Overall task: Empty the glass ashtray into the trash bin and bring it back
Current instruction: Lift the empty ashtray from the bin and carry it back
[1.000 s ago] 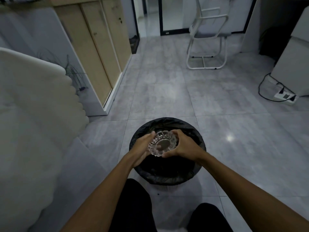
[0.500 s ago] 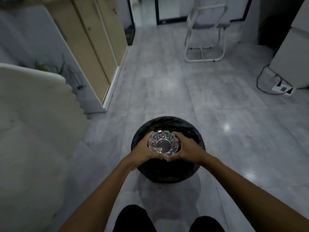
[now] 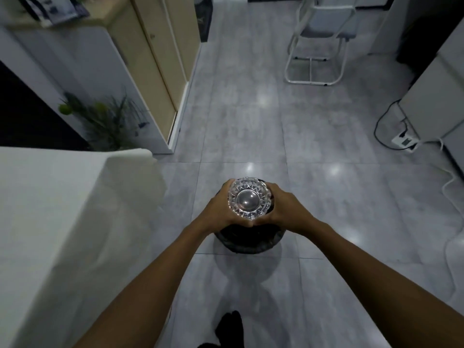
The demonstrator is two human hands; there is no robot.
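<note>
The cut-glass ashtray [image 3: 249, 201] is held level between both hands, its round bowl facing up at me and looking bare. My left hand [image 3: 216, 209] cups its left rim and my right hand [image 3: 288, 209] cups its right rim, thumbs meeting at the near edge. Directly below and mostly hidden by the hands stands the black-lined trash bin [image 3: 248, 243] on the tiled floor; only its near rim shows.
A white-covered table or sofa edge [image 3: 75, 209] fills the left. A wooden cabinet [image 3: 150, 59] and a green plant [image 3: 105, 119] stand at the far left. A white chair [image 3: 319, 46] is ahead, and a power strip [image 3: 403, 141] with cables lies at right.
The ashtray has turned from tilted over the bin to level and risen with both hands. The view has lifted, so the bin looks smaller and farther below.
</note>
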